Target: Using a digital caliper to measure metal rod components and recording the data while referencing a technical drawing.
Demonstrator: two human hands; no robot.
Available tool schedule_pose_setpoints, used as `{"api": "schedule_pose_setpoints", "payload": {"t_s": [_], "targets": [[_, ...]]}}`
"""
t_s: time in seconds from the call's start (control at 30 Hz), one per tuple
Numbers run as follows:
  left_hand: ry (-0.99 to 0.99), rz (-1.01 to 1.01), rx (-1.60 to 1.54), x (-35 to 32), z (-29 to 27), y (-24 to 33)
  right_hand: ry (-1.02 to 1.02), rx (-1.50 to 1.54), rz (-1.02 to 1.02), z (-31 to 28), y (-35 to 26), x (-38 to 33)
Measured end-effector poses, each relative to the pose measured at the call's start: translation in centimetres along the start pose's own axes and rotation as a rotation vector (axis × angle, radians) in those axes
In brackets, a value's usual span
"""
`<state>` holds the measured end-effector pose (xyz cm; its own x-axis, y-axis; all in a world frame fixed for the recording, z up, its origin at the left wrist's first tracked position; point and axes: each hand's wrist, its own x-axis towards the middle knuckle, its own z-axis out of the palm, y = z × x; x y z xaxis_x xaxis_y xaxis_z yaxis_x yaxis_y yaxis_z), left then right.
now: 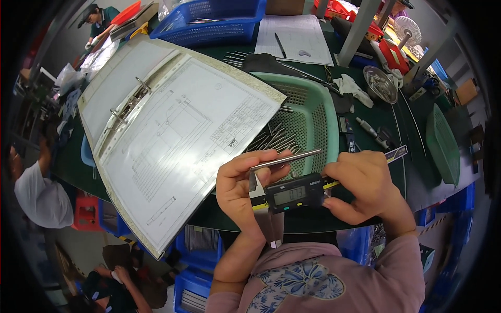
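My left hand (pixel 237 182) is closed round a thin metal rod (pixel 295 158), which slants up to the right. Against the rod's left end sit the upper jaws of a digital caliper (pixel 288 196). The caliper's display faces up, and its long jaws point down toward my body. My right hand (pixel 360 182) grips the caliper's beam, with the thumb beneath the slider. Just beyond both hands stands a green plastic basket (pixel 322 122) holding several slim metal rods (pixel 274 140). To the left, an open ring binder (pixel 177 141) with a technical drawing partly overlaps the basket.
A blue basket (pixel 209 30) and a paper sheet with a pen (pixel 280 45) lie at the back. On the right are a micrometer (pixel 371 128), a white glove (pixel 355 89), a metal bowl (pixel 380 83) and another green basket (pixel 441 143). Other people work at left.
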<state>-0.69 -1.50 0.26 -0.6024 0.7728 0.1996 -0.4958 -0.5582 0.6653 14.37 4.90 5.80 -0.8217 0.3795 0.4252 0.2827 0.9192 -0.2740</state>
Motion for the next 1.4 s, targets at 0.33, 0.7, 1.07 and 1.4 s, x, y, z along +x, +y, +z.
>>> {"api": "schedule_pose_setpoints", "payload": {"t_s": [0.33, 0.7, 1.07, 1.4], "targets": [[-0.089, -0.025, -0.039, 0.3, -1.1, 0.2, -0.051, -0.065, -0.006, 0.2, -0.1, 0.7], [-0.162, 0.026, -0.13, 0.0, -1.3, -0.8, -0.026, -0.009, 0.081, 1.0, 0.2, -0.3], [-0.171, 0.056, -0.173, 0.0, -1.1, -1.3, -0.023, -0.016, 0.051, 0.8, 0.7, -0.2], [-0.163, 0.048, -0.184, -0.1, -1.0, -1.1, -0.014, -0.002, 0.016, 0.8, 0.7, 0.1]]}}
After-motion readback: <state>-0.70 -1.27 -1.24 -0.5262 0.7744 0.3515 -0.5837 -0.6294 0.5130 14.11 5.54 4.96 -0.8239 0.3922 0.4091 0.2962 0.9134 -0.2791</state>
